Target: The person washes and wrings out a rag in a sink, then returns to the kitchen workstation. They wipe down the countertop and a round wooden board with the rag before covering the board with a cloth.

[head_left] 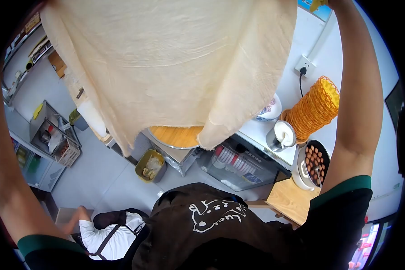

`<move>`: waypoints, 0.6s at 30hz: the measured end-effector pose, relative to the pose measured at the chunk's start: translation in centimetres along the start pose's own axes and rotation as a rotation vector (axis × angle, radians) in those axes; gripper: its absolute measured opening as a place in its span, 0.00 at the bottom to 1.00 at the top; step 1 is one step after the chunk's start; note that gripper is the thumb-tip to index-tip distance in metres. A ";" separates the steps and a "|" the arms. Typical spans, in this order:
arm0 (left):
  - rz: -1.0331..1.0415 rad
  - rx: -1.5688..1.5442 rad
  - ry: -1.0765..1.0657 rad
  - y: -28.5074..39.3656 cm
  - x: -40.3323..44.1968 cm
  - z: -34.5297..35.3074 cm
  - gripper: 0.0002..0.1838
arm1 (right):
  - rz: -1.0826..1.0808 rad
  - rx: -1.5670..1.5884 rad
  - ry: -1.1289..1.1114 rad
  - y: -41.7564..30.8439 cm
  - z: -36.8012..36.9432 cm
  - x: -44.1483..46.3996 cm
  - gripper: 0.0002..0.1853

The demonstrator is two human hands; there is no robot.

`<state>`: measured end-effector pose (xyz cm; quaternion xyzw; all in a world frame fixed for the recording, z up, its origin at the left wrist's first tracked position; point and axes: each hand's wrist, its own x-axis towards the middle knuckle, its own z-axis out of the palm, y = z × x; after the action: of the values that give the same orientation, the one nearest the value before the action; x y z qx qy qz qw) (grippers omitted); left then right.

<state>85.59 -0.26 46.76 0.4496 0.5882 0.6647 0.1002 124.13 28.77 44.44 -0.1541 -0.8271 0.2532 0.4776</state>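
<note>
A large cream cloth (166, 67) with a frayed lower edge hangs spread out in front of me, creased and folded along its right side. Both my arms are raised on either side of it. My left hand is beyond the upper left edge of the picture, and my right hand is cut off at the top right, so their grip on the cloth does not show. Below the hem, part of a round wooden board (175, 136) shows on a metal stand. The rest of it is hidden behind the cloth.
To the right stand a metal pot (281, 135) with white contents, an orange wicker cylinder (311, 108) and a pot of brown eggs (314, 162). A bin (150, 166) is on the floor. A person in a white shirt (105, 236) is at lower left.
</note>
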 end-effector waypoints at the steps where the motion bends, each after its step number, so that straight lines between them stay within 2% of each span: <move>1: 0.042 0.048 -0.005 -0.4 -0.3 1.2 0.32 | 0.045 0.007 0.033 0.2 0.2 0.3 0.13; 3: 0.057 0.058 -0.020 -1.7 0.0 2.5 0.33 | 0.139 0.019 0.099 0.7 1.1 0.9 0.12; 4: 0.030 0.021 -0.031 -2.4 0.5 2.9 0.34 | 0.093 0.031 -0.026 1.5 0.9 1.1 0.13; 7: -0.021 0.026 0.021 -5.2 2.8 4.8 0.34 | 0.297 -0.125 0.135 3.3 3.5 2.6 0.15; 8: -0.041 0.032 0.007 -6.3 3.2 6.0 0.34 | 0.334 -0.055 0.175 4.6 4.3 3.3 0.15; 9: -0.061 0.039 -0.010 -7.6 3.9 6.8 0.34 | 0.266 -0.034 0.132 6.0 4.9 3.3 0.13; 10: -0.096 0.002 -0.047 -9.5 5.7 6.7 0.37 | 0.327 -0.008 0.144 7.2 5.8 3.7 0.12; 11: -0.104 0.008 -0.181 -11.1 7.0 7.4 0.38 | 0.390 0.016 0.159 8.2 6.9 4.3 0.12; 13: -0.246 -0.237 0.203 -13.1 8.3 11.6 0.30 | 0.465 0.042 0.165 10.2 9.2 4.7 0.12; 14: -0.246 -0.270 0.060 -16.6 11.8 10.1 0.30 | 0.551 0.102 0.199 13.0 9.8 6.9 0.11; 15: -0.242 -0.302 -0.086 -21.7 17.2 7.1 0.30 | 0.546 0.236 0.236 16.8 10.0 8.7 0.11; 16: -0.240 -0.334 -0.231 -25.6 20.8 6.1 0.31 | 0.555 0.208 0.262 18.5 10.5 9.2 0.12; 18: -0.228 -0.342 -0.322 -29.4 23.3 8.2 0.30 | 0.597 0.052 0.325 21.8 11.7 10.2 0.15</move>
<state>66.41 29.28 31.47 0.4571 0.4908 0.6587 0.3410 109.20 48.58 34.50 -0.4155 -0.6519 0.3751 0.5116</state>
